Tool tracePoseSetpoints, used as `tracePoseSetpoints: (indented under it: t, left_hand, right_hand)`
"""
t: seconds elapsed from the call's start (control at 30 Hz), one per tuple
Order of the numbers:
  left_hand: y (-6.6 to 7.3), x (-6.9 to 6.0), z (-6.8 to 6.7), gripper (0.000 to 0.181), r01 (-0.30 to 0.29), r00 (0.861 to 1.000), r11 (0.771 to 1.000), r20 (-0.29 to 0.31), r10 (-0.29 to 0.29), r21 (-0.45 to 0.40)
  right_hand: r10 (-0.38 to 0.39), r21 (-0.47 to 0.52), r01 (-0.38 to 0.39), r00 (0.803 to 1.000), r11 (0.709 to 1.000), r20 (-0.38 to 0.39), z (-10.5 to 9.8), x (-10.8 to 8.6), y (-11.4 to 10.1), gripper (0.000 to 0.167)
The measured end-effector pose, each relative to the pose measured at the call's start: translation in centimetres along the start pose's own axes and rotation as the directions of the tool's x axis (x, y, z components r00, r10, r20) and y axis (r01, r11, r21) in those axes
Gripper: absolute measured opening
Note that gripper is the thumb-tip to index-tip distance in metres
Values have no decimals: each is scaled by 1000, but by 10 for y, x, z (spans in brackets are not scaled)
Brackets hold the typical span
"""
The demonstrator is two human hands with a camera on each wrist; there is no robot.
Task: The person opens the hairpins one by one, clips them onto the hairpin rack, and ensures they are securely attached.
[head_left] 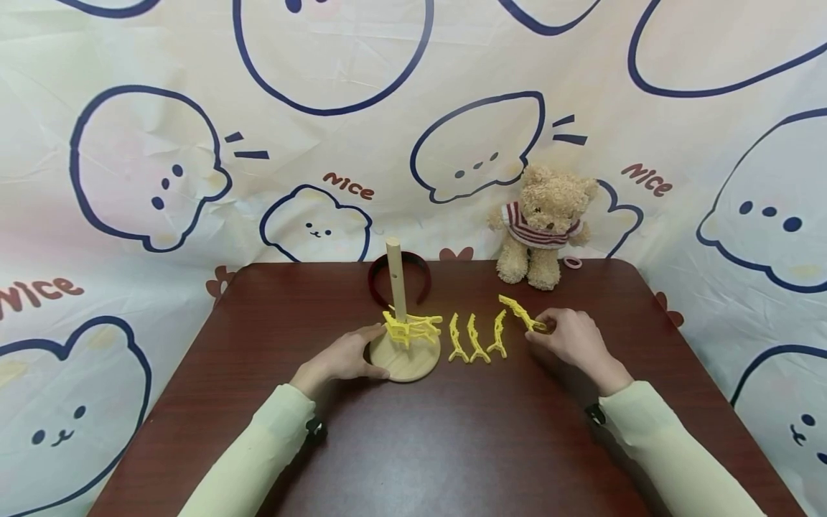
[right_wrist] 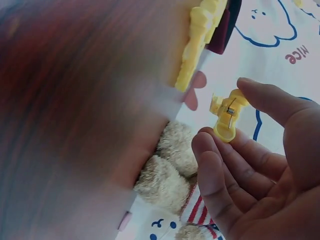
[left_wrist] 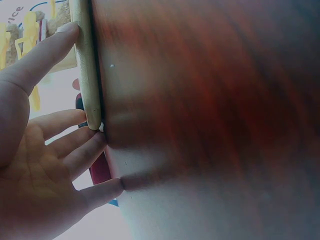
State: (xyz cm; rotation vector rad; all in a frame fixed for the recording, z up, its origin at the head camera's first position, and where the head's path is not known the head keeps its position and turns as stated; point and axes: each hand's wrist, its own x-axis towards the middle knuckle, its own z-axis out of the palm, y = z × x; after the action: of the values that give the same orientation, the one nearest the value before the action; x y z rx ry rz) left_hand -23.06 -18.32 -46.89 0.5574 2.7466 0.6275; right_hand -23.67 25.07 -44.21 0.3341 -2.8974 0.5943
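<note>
A wooden stand (head_left: pixel 405 365) with a round base and an upright post stands mid-table. Several yellow hair clips (head_left: pixel 400 332) sit around the foot of its post. My left hand (head_left: pixel 345 357) holds the rim of the base, thumb near the front and fingers behind; the left wrist view shows the thumb (left_wrist: pixel 50 50) against the rim. To the right, my right hand (head_left: pixel 575 337) pinches a yellow alligator hair clip (head_left: pixel 517 310) by its spring end, between thumb and fingers. The clip's small metal spring shows in the right wrist view. Three yellow hair clips (head_left: pixel 473 337) lie in a row between the hands.
Behind the stand lies a dark red headband (head_left: pixel 426 280). At the back right a teddy bear (head_left: pixel 545 230) in a striped sweater stands by a pink ring (head_left: pixel 572 263). A printed cloth (head_left: pixel 388 151) hangs behind the dark brown table (head_left: pixel 413 445).
</note>
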Motion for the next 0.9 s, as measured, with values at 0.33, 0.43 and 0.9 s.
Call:
tracePoseSetpoints:
  t: [0.33, 0.43, 0.9]
  left_hand:
    - [2, -1, -1, 97, -3, 1000, 1000, 1, 3, -12]
    - [3, -2, -1, 97, 8, 1000, 1000, 6, -8, -16]
    - [5, -2, -1, 96, 14, 1000, 999, 2, -14, -33]
  right_hand:
    - [-60, 42, 61, 998, 997, -23, 2, 10, -17, 34]
    - [-75, 64, 77, 997, 995, -24, 3, 14, -24, 33]
    - [-170, 125, 165, 985, 978, 24, -1, 19, -55, 31]
